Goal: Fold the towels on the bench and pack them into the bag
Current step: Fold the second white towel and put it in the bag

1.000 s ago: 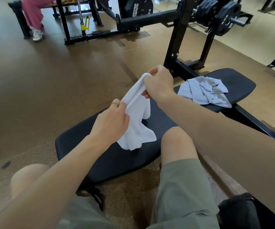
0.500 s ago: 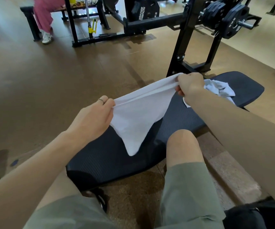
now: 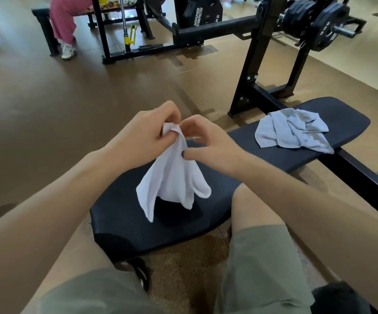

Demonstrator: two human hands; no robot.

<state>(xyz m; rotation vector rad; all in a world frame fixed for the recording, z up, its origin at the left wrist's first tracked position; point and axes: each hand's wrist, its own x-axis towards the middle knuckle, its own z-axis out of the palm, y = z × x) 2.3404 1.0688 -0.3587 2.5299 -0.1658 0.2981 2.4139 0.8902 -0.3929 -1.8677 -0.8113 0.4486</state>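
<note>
Above the black bench (image 3: 274,152), limp white towel (image 3: 172,177) pinched in left hand (image 3: 142,134), right hand (image 3: 208,141) loose-fingered

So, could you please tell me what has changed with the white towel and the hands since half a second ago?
The hands came together: the right hand brought its end of the white towel across to the left hand, which now pinches the gathered top. The towel, stretched wide before, now hangs doubled over the bench. The right hand's fingers have loosened beside it. The grey towel stays crumpled further along the bench.
</note>
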